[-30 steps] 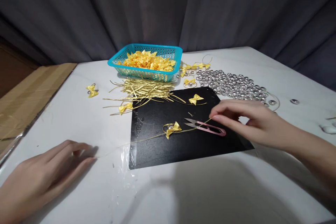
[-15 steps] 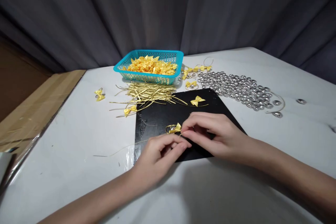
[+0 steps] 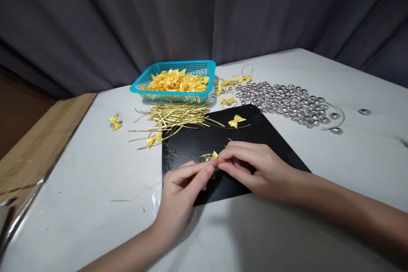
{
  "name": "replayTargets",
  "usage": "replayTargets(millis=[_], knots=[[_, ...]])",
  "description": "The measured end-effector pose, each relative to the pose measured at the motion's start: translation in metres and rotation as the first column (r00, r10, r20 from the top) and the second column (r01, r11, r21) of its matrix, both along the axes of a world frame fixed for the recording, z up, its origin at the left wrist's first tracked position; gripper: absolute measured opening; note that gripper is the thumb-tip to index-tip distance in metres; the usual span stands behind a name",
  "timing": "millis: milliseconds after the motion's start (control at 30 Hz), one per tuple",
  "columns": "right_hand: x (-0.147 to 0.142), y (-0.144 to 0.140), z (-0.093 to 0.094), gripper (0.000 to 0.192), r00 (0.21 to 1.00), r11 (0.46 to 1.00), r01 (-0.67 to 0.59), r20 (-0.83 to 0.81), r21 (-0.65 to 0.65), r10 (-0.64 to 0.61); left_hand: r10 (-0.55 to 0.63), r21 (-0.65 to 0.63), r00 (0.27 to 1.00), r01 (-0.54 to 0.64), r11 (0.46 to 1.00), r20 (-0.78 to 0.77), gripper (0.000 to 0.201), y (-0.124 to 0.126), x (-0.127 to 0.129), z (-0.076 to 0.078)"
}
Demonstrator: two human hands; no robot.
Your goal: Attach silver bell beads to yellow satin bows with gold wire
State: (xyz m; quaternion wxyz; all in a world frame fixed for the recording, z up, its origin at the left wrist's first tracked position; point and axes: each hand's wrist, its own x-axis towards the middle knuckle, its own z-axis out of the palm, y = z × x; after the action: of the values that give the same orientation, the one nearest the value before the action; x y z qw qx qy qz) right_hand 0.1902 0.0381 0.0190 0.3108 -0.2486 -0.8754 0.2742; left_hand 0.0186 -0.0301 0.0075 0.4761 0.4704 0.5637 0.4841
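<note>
A small yellow ribbon bow (image 3: pixel 213 155) on a loop of gold wire is sitting over the middle of the black mat (image 3: pixel 194 142), with a little silver bead showing just beside it, and both hands are meeting on it. The left hand (image 3: pixel 183 187) is reaching in from below, its thumb and forefinger closing together in a narrow pinch at the bow's left side. The right hand (image 3: pixel 255 168) is coming in from the right, its fingertips pinching the bow's other side, so the two sets of fingertips are nearly touching each other. The mat is lying on a white table (image 3: pixel 95 178), and a loose strand of gold wire (image 3: pixel 134 197) is trailing off the mat's left edge across the tabletop. Another yellow bow on a wire (image 3: pixel 236 121) is resting on the far part of the mat. Beyond the mat, a heap of gold wire ties (image 3: pixel 174 114) is spreading out in front of a teal basket (image 3: pixel 204 68) filled with yellow bows. To the right of the basket, a wide patch of silver beads (image 3: pixel 283 100) is lying on the table, with a few finished bows near it. A cardboard sheet (image 3: pixel 41 140) is lying along the table's left edge, and a dark curtain (image 3: pixel 191 12) is hanging behind.
</note>
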Motion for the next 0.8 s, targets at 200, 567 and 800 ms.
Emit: replayTargets(millis=[200, 567, 800], knots=[[0.005, -0.002, -0.003, 0.019, 0.989, 0.935, -0.031, 0.143, 0.353, -0.021, 0.055, -0.024, 0.998, -0.055, 0.998, -0.020, 0.013, 0.001, 0.001, -0.003], [-0.009, -0.006, 0.006, 0.025, 0.996, 0.770, 0.084, 0.046, -0.632, -0.071, -0.023, -0.033, 0.998, 0.025, 0.999, 0.057, 0.009, 0.000, 0.003, 0.000], [-0.014, -0.015, 0.006, 0.028, 0.976, 0.530, 0.069, -0.054, -0.845, -0.213, 0.010, -0.088, 0.984, 0.006, 0.996, 0.177, 0.008, -0.001, 0.002, 0.000]])
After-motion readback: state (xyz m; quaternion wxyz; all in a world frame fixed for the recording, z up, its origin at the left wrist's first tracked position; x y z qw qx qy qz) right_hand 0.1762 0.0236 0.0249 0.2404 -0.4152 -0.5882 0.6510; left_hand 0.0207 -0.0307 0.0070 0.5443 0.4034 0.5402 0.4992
